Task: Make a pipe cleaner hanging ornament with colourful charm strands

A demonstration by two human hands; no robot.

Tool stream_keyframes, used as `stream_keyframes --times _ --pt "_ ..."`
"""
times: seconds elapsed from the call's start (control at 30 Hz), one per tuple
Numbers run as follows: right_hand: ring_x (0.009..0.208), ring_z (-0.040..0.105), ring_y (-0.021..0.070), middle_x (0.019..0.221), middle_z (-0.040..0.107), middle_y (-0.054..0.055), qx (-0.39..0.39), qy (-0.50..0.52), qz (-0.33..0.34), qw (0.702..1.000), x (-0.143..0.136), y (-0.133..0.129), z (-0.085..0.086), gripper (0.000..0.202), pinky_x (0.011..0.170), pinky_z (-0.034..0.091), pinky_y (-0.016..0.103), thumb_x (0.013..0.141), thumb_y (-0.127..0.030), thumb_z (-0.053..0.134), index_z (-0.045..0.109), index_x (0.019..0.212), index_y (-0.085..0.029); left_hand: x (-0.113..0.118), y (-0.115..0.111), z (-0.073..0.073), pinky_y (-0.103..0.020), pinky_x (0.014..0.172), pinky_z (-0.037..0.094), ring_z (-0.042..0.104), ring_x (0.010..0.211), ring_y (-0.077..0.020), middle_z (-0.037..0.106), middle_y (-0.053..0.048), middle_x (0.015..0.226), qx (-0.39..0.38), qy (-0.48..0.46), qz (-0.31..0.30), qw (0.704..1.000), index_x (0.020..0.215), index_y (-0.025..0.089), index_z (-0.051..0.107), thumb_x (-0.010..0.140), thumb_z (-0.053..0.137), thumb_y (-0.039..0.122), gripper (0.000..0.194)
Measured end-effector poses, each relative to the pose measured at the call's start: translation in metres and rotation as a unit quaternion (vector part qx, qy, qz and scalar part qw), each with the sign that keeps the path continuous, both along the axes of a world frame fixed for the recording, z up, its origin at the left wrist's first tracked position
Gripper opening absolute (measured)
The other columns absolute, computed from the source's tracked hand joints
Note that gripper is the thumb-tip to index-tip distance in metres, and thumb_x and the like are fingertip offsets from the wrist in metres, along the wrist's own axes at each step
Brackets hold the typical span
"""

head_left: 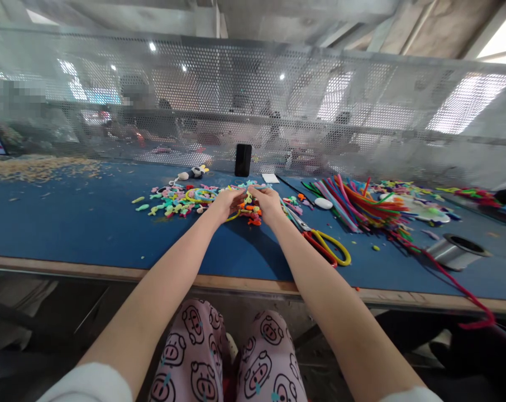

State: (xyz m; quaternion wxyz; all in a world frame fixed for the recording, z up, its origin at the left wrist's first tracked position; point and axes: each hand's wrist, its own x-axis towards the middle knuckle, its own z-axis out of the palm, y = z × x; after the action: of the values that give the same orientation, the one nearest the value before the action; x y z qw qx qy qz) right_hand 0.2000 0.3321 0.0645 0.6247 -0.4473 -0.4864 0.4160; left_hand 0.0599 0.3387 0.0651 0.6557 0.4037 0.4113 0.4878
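Note:
Both hands meet over a pile of small colourful fuzzy pieces (173,202) on the blue table. My left hand (228,202) has its fingers bent inward at a small yellow-green piece (248,198). Facing it, my right hand (267,200) is closed with its fingertips at the same piece. Orange pieces (251,209) lie just below and between the hands. Scissors (330,247) with red and yellow handles rest right of my right hand, their blades pointing up-left.
A black phone (243,160) stands upright against a perforated metal screen (219,84). Farther right are a bundle of coloured fuzzy stems (357,201), a white oval object (323,203) and a metal spool (456,252). Tan scraps (39,166) cover the far left.

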Motion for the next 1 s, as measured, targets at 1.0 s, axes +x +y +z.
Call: stream_keyframes --times 1.0 --pt "0.107 0.054 0.0284 0.109 0.067 0.011 0.246 -0.522 -0.089 0.812 0.012 -0.001 -0.007 0.032 0.097 0.039 0.040 0.101 -0.037 0.045 0.073 0.102 -0.023 -0.001 0.000 -0.006 -0.027 0.066 0.050 0.060 0.062 -0.0136 0.066 -0.002 0.062 0.168 0.114 0.106 0.974 0.059 0.016 0.068 0.068 0.071 0.017 0.010"
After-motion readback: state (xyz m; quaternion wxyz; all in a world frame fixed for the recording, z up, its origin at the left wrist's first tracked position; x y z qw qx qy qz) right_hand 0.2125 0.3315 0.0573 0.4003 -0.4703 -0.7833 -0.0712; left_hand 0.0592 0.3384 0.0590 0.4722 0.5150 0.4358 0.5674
